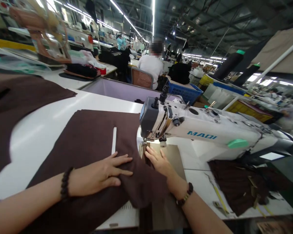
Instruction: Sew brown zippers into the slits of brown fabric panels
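My left hand (101, 175) lies flat with fingers spread on a large dark brown fabric piece (88, 136). A narrow white strip (114, 140) sits on that cloth just beyond its fingertips. To the right, my right hand (161, 164) rests with fingers extended at the needle area of a white sewing machine (202, 130), pressing on an olive-brown piece (174, 156) beside the needle. Part of the brown cloth bunches up between both hands and covers the edge of the work there. Exactly what lies under the presser foot is too small to tell.
More brown fabric (26, 113) spreads over the left of the white table. Folded brown pieces (241, 182) and a yellow measuring tape (221, 198) lie at right. Ahead, a person in white (150, 66) sits near a blue crate (184, 91); a fan (39, 32) stands far left.
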`<action>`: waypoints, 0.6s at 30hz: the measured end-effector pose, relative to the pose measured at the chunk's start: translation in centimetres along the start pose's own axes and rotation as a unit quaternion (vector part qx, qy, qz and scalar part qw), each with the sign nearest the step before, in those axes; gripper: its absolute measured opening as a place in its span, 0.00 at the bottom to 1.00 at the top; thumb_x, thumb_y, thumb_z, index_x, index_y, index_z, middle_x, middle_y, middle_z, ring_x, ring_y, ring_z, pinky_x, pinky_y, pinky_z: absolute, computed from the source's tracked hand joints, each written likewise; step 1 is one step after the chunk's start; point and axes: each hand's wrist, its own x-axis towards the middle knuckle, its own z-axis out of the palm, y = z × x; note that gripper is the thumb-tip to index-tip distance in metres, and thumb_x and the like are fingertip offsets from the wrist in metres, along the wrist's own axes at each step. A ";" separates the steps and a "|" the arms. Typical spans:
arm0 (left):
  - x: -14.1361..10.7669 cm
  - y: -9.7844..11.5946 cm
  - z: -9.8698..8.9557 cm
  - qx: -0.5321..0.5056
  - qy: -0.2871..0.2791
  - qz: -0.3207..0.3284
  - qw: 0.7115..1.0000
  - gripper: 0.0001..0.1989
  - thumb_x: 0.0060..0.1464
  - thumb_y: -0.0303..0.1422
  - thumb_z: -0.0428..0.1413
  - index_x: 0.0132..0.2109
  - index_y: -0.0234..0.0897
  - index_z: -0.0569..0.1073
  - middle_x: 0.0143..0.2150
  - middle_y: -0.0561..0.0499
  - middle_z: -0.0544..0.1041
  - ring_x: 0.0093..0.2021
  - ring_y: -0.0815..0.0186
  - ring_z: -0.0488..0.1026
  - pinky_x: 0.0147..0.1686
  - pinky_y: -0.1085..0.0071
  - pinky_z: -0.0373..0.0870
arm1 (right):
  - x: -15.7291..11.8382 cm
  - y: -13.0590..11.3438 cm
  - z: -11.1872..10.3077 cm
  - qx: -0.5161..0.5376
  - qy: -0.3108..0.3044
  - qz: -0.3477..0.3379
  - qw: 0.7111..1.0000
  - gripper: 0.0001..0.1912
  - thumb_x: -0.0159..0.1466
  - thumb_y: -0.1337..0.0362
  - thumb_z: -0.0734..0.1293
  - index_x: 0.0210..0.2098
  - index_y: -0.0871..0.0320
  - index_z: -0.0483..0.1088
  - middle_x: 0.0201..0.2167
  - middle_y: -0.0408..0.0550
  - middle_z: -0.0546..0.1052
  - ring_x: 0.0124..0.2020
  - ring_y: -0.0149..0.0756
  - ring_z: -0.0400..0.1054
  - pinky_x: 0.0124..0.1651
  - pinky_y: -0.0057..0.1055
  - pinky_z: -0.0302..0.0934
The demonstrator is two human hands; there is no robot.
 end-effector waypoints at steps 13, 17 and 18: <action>4.4 -0.2 -2.6 -0.080 -0.044 0.001 0.996 0.17 0.62 0.38 0.44 0.56 0.45 0.67 0.63 0.49 0.58 0.63 0.60 0.54 0.61 0.60 0.48 | -0.1 -0.2 0.5 -0.044 0.004 -0.041 0.998 0.25 0.66 0.64 0.54 0.63 0.51 0.49 0.65 0.45 0.46 0.65 0.47 0.40 0.63 0.57 0.34; 2.9 3.5 -3.3 -0.152 -0.040 0.033 0.987 0.17 0.62 0.39 0.46 0.55 0.45 0.68 0.62 0.49 0.60 0.61 0.60 0.58 0.58 0.65 0.56 | 0.7 1.5 1.9 -0.030 0.008 -0.036 0.999 0.24 0.67 0.62 0.56 0.61 0.59 0.52 0.61 0.53 0.56 0.61 0.48 0.50 0.62 0.54 0.44; 2.4 4.9 -3.2 -0.170 -0.033 0.037 0.984 0.17 0.62 0.40 0.46 0.55 0.45 0.68 0.62 0.49 0.61 0.60 0.60 0.59 0.57 0.65 0.57 | 1.0 1.9 2.3 -0.028 0.016 -0.036 0.999 0.23 0.66 0.61 0.57 0.60 0.58 0.54 0.60 0.53 0.58 0.60 0.48 0.52 0.61 0.54 0.46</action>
